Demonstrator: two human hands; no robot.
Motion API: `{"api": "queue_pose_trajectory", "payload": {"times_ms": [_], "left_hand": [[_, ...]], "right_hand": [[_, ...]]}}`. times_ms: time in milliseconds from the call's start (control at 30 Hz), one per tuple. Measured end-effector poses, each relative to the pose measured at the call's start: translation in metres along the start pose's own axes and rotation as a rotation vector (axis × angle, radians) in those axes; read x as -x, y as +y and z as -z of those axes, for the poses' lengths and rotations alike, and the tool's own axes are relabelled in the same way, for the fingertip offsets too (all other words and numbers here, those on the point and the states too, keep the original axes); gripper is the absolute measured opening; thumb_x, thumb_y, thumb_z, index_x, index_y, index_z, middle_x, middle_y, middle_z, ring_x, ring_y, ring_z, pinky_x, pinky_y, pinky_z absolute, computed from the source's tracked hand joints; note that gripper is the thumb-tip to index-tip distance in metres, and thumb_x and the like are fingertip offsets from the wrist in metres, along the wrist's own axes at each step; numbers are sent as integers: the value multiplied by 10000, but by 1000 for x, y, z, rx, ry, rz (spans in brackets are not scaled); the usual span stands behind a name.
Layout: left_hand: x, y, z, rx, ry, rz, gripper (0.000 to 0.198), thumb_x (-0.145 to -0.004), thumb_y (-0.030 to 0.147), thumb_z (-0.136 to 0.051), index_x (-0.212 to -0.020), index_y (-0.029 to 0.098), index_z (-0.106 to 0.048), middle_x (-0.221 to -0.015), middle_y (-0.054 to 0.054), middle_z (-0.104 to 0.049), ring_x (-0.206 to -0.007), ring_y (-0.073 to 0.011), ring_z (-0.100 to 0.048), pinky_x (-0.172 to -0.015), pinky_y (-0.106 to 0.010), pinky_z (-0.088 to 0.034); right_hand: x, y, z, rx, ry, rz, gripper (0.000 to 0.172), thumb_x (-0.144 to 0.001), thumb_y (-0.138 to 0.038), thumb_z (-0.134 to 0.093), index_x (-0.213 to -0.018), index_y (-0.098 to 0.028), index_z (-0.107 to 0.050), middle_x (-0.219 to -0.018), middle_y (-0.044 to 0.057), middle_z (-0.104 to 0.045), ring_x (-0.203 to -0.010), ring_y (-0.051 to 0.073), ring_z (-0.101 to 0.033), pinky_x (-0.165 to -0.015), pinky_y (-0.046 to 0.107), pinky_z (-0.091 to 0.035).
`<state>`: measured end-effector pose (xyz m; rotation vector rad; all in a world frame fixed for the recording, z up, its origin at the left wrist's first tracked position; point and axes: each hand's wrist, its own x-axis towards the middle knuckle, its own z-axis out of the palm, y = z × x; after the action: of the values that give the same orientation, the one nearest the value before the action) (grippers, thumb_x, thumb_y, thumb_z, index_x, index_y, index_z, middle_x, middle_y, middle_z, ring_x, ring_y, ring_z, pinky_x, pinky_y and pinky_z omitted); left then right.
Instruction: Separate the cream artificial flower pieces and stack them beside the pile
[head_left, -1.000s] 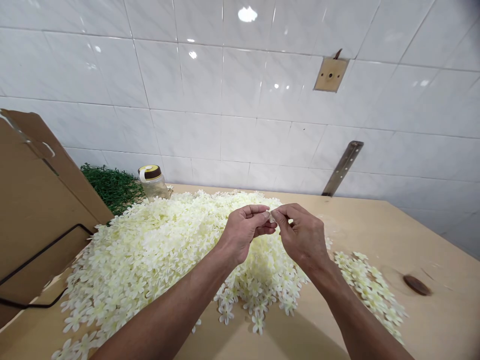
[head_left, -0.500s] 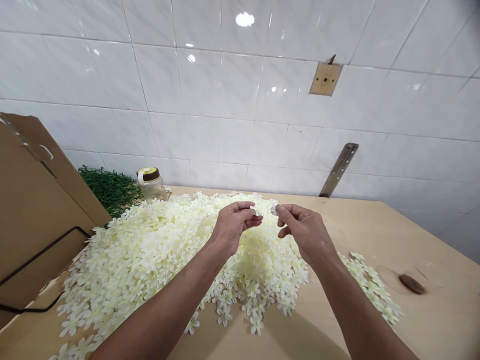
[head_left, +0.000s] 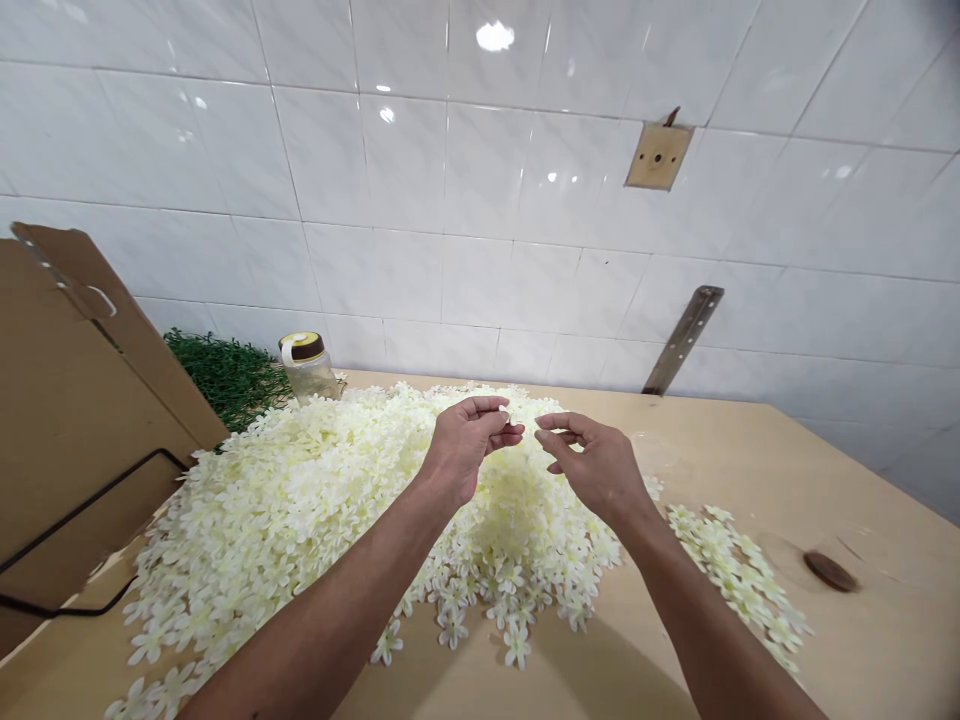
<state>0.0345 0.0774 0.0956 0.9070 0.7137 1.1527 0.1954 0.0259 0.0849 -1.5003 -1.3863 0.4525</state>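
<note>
Blossoms — cream, small, star-petalled — heaped loosely.

Both bare forearms rise from below and angle inward, so the two hands meet almost level, just apart from each other. The left forearm runs long and straight to a nearly unbent wrist. The left hand is turned palm inward, its fingers curled over, with thumb and forefinger tips pressed together at the side facing the other hand. The right forearm climbs more steeply. The right hand shows its back, wrist slightly bent, forefinger stretched toward the left pinch and the other fingers loosely curled beneath; whether its thumb closes against the forefinger cannot be told.
</note>
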Motion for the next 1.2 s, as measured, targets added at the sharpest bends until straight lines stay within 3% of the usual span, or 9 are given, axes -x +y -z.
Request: {"api": "queue_pose_trajectory", "payload": {"times_ms": [200, 367, 733, 933, 1200], "left_hand": [[3, -8, -4, -43, -91, 38, 163, -731, 70, -719, -882, 94, -660, -743, -78, -684, -683, -179, -692, -806, -388, -565], [8, -13, -8, -52, -160, 68, 166, -719, 106, -753, -860, 97, -664, -823, -107, -711, -732, -177, -688, -800, -364, -559], [9, -14, -8, -9, -184, 86, 168, -725, 104, -731, -886, 101, -683, -830, -102, -712, -717, -171, -686, -838, -376, -548], [13, -11, -11, 19, -189, 100, 158, -730, 69, -699, -887, 85, -687, -815, -101, -702, -709, -168, -684, -842, -369, -547], [16, -8, -14, 33, -192, 132, 155, -744, 51, -691, -897, 70, -676, -769, -99, -688, -684, -177, -687, -827, -377, -551]], "right_hand": [[5, -3, -2, 116, 111, 256, 266, -907, -406, -585, -976, -202, -740, -1038, 80, -715, -734, 171, -665, -566, 295, -599], [7, -8, -2, 218, 124, 385, 190, -893, -353, -626, -926, -218, -755, -968, 58, -711, -624, 128, -589, -515, 266, -524], [6, -10, 2, 254, 150, 408, 172, -899, -303, -619, -792, -228, -731, -847, 33, -715, -648, 148, -618, -633, 290, -524], [6, -8, 1, 290, 170, 441, 203, -933, -281, -574, -789, -209, -698, -824, 36, -706, -694, 159, -626, -644, 286, -490], [5, -5, 3, 290, 176, 381, 236, -939, -321, -564, -780, -189, -678, -797, 40, -696, -655, 156, -626, -641, 283, -491]]}}
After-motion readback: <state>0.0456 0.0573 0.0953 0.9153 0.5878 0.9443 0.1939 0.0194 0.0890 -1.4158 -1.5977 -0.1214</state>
